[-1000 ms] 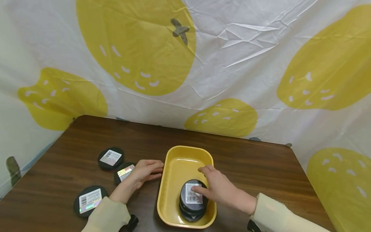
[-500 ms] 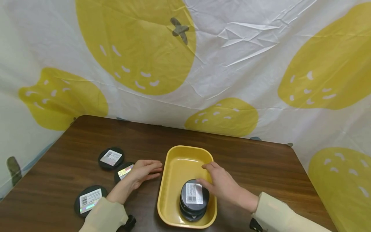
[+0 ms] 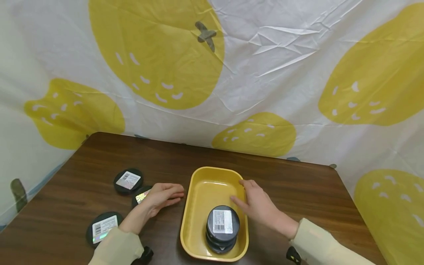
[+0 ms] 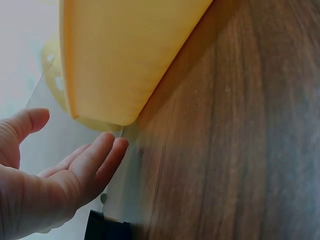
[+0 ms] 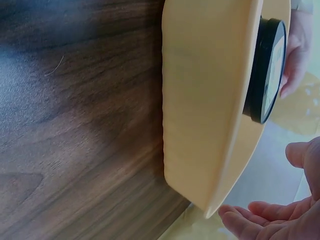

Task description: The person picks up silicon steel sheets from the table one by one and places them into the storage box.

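Observation:
A yellow rectangular tray (image 3: 205, 198) sits on the table, and inside its near right part stands a stack of black round containers (image 3: 223, 224), the top one with a white barcode label. Left of the tray, my left hand (image 3: 162, 198) hovers with relaxed fingers, a small gap from the rim. My right hand (image 3: 261, 206) is over the tray's right rim, thumb apart from the fingers and holding nothing. In the right wrist view its fingertips are close to the rim's corner; whether they touch cannot be told. The left wrist view shows the left hand (image 4: 65, 180) below the tray wall (image 4: 120, 60).
On the left of the brown table (image 3: 281, 180) lie three similar labelled black discs: one far (image 3: 128, 180), one partly behind the left hand (image 3: 138, 198), and one nearer (image 3: 104, 228), partly covered by the sleeve. A lemon-printed cloth (image 3: 265, 84) hangs behind the table.
My right hand has drawn back to the right, off the top of the stack to the tray's rim. My left hand has shifted slightly left, away from the tray. The stack has stayed put.

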`<state>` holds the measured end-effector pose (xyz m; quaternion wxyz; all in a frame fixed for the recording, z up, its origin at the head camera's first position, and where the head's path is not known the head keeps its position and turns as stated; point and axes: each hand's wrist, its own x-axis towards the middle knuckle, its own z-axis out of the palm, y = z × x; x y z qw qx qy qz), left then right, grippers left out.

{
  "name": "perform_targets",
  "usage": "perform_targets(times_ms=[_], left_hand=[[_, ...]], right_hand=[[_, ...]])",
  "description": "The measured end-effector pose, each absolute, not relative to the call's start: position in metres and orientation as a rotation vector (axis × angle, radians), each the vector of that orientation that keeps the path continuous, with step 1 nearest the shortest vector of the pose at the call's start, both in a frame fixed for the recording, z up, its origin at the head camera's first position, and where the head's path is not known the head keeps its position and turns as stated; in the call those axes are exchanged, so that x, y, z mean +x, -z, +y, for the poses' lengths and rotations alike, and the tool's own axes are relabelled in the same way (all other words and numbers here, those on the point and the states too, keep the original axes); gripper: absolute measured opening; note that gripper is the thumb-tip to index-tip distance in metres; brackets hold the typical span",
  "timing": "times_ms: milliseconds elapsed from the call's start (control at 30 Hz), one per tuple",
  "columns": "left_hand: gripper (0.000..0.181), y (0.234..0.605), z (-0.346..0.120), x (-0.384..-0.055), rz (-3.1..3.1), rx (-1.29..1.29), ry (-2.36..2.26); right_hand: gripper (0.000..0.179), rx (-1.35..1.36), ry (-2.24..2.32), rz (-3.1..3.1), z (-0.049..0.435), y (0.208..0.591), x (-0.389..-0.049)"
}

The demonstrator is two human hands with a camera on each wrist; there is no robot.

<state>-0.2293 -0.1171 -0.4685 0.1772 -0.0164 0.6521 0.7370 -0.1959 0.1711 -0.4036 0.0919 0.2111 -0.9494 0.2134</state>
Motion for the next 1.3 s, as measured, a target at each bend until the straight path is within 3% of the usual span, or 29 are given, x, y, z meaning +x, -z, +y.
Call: perform_targets(times_ms=[1300], left_hand=[[0.056,0.44,-0.188,-0.215,1.942,0.023,-2.079]], right_hand=[[0.042,0.334,-0.916,-2.927,0.197,0.421,-0.225]])
